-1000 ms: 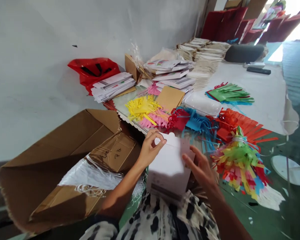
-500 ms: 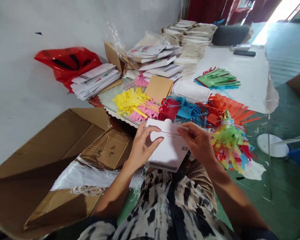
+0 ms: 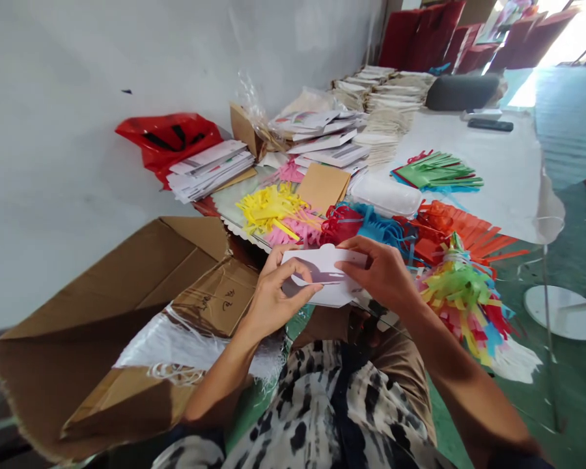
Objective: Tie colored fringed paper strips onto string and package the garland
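Note:
Both my hands hold a white paper packet (image 3: 322,277) with a scalloped top flap, just above my lap. My left hand (image 3: 273,296) grips its left end, thumb on the front and fingers curled behind. My right hand (image 3: 381,273) pinches the flap at the right end. The packet lies folded flatter, its flap bent over. Right behind it, on the table edge, lie fringed paper cuttings: yellow (image 3: 268,208), pink (image 3: 297,229), red (image 3: 339,225) and blue (image 3: 385,231).
An open cardboard box (image 3: 127,306) with white tassel threads (image 3: 185,342) stands at my left. The white table (image 3: 498,169) holds stacks of white packets (image 3: 208,169), a brown card (image 3: 322,185), a white plastic tray (image 3: 385,195), green (image 3: 437,170) and orange cuttings, a red bag (image 3: 168,137). A multicolour fringe bundle (image 3: 463,296) hangs at right.
The packet has gone from upright and open-faced to folded flatter. My right hand moved from below it onto its top flap. The camera view shifted slightly.

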`<state>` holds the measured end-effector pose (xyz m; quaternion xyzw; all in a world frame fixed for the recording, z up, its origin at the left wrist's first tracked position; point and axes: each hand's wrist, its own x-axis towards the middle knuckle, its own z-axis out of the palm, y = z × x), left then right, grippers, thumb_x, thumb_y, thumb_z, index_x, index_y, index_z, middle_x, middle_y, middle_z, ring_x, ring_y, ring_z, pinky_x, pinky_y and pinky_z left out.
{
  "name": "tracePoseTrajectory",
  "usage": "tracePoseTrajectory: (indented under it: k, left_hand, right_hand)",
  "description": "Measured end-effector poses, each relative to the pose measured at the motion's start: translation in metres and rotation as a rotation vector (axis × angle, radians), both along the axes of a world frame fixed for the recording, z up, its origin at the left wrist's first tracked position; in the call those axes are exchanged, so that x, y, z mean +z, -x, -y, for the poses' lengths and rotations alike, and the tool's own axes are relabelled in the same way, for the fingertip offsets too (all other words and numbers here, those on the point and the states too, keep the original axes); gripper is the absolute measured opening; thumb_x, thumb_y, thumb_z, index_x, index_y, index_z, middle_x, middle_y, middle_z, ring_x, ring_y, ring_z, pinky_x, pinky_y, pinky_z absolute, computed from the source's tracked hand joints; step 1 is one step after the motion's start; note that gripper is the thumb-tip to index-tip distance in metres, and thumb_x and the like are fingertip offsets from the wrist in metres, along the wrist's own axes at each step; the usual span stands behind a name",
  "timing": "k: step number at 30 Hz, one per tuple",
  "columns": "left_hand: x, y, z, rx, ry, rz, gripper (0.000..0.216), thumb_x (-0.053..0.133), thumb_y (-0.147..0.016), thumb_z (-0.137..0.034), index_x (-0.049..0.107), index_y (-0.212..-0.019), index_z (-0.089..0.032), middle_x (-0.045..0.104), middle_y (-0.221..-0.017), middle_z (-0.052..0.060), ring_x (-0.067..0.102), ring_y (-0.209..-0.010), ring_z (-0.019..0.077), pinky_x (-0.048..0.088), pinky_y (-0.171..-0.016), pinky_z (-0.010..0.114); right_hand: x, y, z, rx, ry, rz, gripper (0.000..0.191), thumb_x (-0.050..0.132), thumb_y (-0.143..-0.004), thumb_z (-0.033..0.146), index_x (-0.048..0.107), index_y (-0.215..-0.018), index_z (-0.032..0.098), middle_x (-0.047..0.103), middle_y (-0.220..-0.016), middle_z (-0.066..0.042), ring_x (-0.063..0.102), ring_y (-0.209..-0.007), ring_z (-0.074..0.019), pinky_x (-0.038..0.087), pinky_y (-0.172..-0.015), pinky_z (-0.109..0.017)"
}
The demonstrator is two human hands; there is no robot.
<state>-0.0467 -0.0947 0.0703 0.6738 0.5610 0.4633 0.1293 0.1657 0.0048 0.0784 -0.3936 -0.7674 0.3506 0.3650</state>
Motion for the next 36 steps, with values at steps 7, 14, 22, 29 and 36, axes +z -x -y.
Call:
tracePoseTrajectory:
  k: [7, 14, 22, 29, 36]
  left_hand:
    - [0.007, 0.005, -0.003, -0.032, 0.019, -0.031, 0.014, 0.081, -0.092, -0.029, 0.068, -0.09, -0.024, 0.063, -0.106, 0.005, 0.058, -0.109, 0.0245, 0.05, -0.095, 0.036]
    - [0.005, 0.01, -0.003, -0.027, 0.091, 0.03, 0.015, 0.081, -0.092, -0.034, 0.069, -0.09, -0.024, 0.064, -0.104, 0.004, 0.058, -0.1, 0.0219, 0.048, -0.091, 0.034]
    - [0.013, 0.02, -0.009, -0.084, 0.146, 0.068, 0.02, 0.081, -0.092, -0.038, 0.069, -0.088, -0.023, 0.062, -0.095, 0.002, 0.055, -0.094, 0.0212, 0.044, -0.085, 0.031]
    - [0.013, 0.024, -0.009, -0.066, 0.147, 0.017, 0.019, 0.081, -0.092, -0.038, 0.07, -0.089, -0.023, 0.063, -0.097, 0.002, 0.056, -0.094, 0.0202, 0.043, -0.083, 0.031]
    - [0.013, 0.025, 0.0, -0.021, 0.162, -0.115, 0.02, 0.077, -0.093, -0.044, 0.071, -0.09, -0.026, 0.066, -0.099, 0.0, 0.062, -0.093, 0.0208, 0.048, -0.084, 0.031]
  right_hand:
    - [0.017, 0.011, -0.003, 0.008, -0.049, 0.157, 0.021, 0.073, -0.089, 0.037, 0.082, -0.105, 0.026, 0.079, -0.082, -0.002, 0.067, -0.073, -0.0188, 0.046, -0.073, -0.03]
    - [0.014, 0.019, -0.004, 0.091, 0.0, 0.07, 0.015, 0.072, -0.088, 0.037, 0.076, -0.083, 0.022, 0.065, -0.069, 0.003, 0.053, -0.063, -0.0127, 0.038, -0.063, -0.026]
    - [0.008, 0.021, -0.014, 0.324, 0.585, -0.252, 0.035, 0.088, -0.07, 0.045, 0.072, -0.084, 0.018, 0.064, -0.067, 0.003, 0.053, -0.055, -0.0111, 0.036, -0.052, -0.023]
    - [0.006, 0.016, -0.024, 0.396, 0.616, -0.222, 0.036, 0.09, -0.071, 0.046, 0.072, -0.083, 0.017, 0.063, -0.069, 0.003, 0.053, -0.059, -0.0107, 0.034, -0.052, -0.023]
    - [0.01, 0.018, -0.011, 0.502, 0.397, -0.075, 0.033, 0.074, -0.092, 0.046, 0.066, -0.081, 0.017, 0.061, -0.071, 0.003, 0.056, -0.066, -0.0125, 0.039, -0.057, -0.024]
